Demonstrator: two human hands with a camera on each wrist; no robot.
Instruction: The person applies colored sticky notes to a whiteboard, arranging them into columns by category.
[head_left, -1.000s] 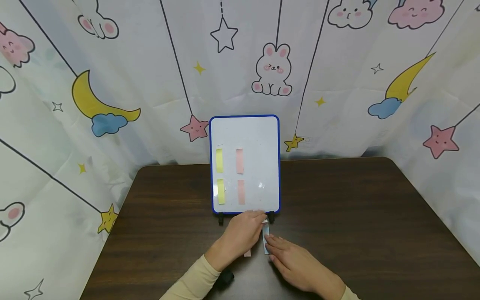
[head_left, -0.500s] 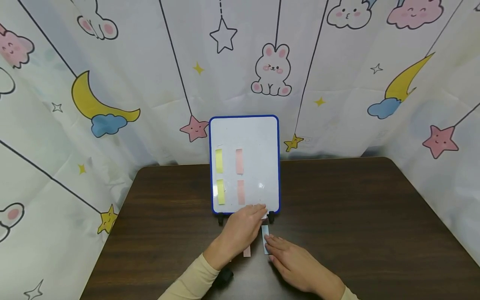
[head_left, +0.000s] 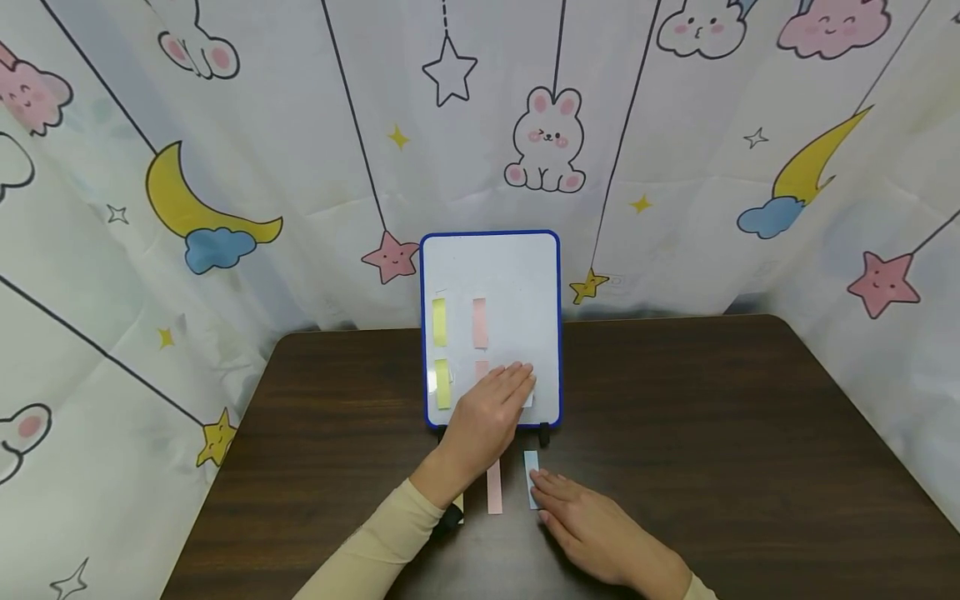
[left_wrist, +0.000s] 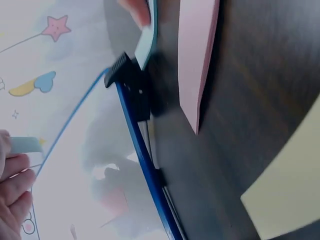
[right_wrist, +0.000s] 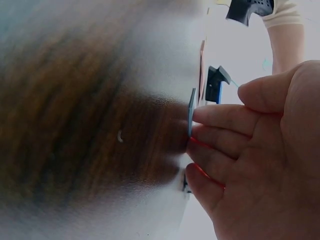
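Note:
In front of the whiteboard, my left hand pinches a pale blue sticky note strip; in the head view most of that strip is hidden behind the fingers. On the table lies a pad of blue sticky notes, and the fingertips of my right hand touch its right side with the fingers nearly straight. Two yellow strips are stuck in the board's left column. Two pink strips stand in its middle column, the lower one partly covered by my left hand.
A pink sticky note pad lies left of the blue one. A yellow pad lies farther left, largely under my left arm in the head view. Black feet hold up the board on the dark wooden table, before a printed curtain.
My left hand has lifted from the far end of the blue pad up to the lower part of the whiteboard, carrying a blue strip off it. The right hand has stayed at the pad.

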